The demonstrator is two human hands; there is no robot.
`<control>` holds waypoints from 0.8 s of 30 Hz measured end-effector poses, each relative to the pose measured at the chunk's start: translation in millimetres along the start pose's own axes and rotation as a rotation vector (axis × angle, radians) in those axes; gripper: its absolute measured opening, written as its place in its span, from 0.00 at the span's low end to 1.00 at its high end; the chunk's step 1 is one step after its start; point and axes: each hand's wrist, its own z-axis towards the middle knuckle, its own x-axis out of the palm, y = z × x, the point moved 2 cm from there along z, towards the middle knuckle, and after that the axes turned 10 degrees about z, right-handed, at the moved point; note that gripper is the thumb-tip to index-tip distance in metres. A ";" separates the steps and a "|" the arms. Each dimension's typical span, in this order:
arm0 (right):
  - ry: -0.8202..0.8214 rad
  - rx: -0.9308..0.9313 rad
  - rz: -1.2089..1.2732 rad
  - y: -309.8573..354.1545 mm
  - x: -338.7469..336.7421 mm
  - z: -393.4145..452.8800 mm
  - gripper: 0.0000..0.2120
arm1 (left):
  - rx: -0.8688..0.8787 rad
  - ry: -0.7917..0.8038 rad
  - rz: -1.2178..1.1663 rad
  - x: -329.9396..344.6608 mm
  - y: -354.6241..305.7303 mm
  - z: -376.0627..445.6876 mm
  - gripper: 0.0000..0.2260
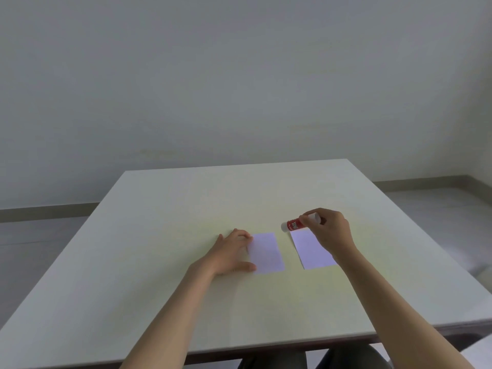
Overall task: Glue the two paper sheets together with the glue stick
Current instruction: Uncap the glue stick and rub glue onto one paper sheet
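Two small white paper sheets lie side by side on the table [159, 235]. My left hand [231, 253] rests flat on the left edge of the left sheet [267, 253], with its fingers spread. The right sheet [310, 249] lies partly under my right wrist. A red and white glue stick [294, 224] lies on its side just beyond the right sheet's far edge. My right hand [331, 230] has its fingertips closed around the stick's white end.
The pale square table has its near edge close to my body and its far edge near a plain wall. Dark trousers show under the near edge.
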 end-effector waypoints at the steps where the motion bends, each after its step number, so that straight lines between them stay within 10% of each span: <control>1: 0.002 0.011 0.019 -0.2 -0.4 0.3 0.08 | 0.001 -0.004 0.004 -0.1 -0.1 0.2 0.33; 11: 0.071 0.184 0.481 -13.6 3.5 -8.4 0.08 | -0.016 -0.118 -0.242 -13.9 -13.8 -4.7 0.33; 16: 0.218 0.497 1.079 -9.3 28.4 -16.0 0.08 | -0.053 -0.349 -0.782 -27.1 -51.2 -3.8 0.18; 24: 0.342 0.521 1.169 -0.2 60.8 -33.5 0.08 | -0.195 -0.571 -1.032 -18.0 -75.0 1.7 0.03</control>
